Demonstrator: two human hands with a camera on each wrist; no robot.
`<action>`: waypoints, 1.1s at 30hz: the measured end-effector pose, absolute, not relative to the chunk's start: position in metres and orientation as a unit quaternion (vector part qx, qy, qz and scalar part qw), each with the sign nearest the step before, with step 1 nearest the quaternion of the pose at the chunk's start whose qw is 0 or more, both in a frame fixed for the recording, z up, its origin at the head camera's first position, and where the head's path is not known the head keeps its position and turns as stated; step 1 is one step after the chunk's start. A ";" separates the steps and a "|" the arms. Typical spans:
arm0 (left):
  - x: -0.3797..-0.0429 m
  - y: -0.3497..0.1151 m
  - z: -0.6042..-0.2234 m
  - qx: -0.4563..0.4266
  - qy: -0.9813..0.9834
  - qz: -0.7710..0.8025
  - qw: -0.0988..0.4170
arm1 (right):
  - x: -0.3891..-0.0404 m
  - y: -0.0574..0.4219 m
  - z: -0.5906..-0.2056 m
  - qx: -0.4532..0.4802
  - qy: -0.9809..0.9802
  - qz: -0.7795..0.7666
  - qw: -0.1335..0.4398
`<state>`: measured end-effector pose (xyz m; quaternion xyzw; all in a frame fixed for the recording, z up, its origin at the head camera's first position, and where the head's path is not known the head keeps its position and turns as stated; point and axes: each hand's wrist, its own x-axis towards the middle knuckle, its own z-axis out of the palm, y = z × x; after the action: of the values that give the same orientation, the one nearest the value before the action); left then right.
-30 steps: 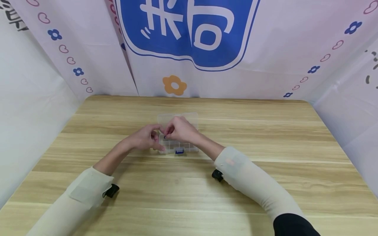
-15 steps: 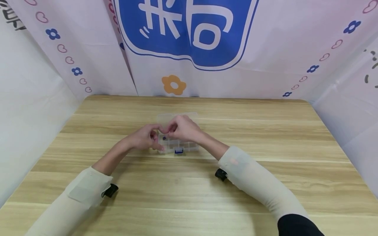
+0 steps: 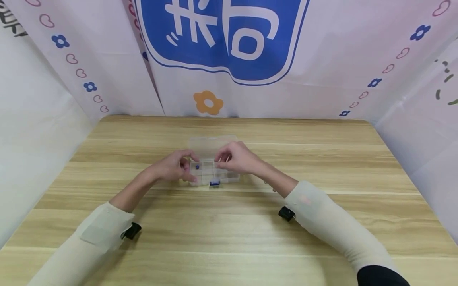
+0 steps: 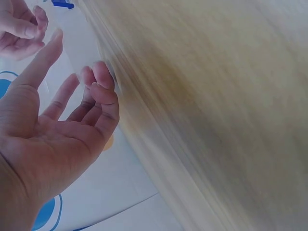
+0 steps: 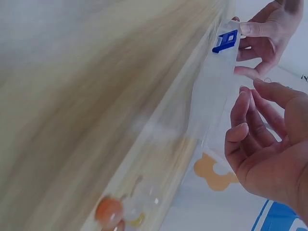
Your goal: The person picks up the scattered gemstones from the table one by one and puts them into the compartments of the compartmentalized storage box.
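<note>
A clear plastic compartment box (image 3: 233, 179) lies on the table with its lid (image 3: 205, 147) raised behind it. A blue latch (image 3: 214, 183) is at its front. One small, round blue bead (image 3: 197, 167) sits in the back left compartment. My left hand (image 3: 173, 166) grips the box's left end, thumb at the front edge and index finger at the back. Over the box's right half hovers my right hand (image 3: 239, 158), its fingers loosely curled. Nothing shows between those fingers in the right wrist view.
Several beads lie on the table below my right forearm, an orange bead (image 5: 109, 211) among them and some clear ones. The wooden table (image 3: 214, 226) ends at a printed white cloth (image 3: 286, 99) at the back.
My right hand has left the blue bead in the back left compartment and moved right across the box. The left hand keeps its place at the box's left end.
</note>
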<state>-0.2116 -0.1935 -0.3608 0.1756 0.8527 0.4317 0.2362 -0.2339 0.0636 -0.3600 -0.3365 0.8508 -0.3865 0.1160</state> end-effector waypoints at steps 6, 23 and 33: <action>-0.213 -0.194 -0.362 0.176 0.852 0.432 0.237 | -0.231 0.082 -0.356 -0.326 0.853 -0.392 0.114; -0.212 -0.194 -0.362 0.172 0.854 0.429 0.241 | -0.223 0.119 -0.349 -0.310 0.867 -0.378 0.094; -0.212 -0.195 -0.363 0.179 0.849 0.434 0.242 | -0.224 0.146 -0.357 -0.289 0.875 -0.376 0.094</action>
<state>-0.2123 -0.1949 -0.3630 0.1786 0.8493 0.4341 0.2417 -0.2237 0.1455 -0.3572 -0.2887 0.8752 -0.3765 0.0943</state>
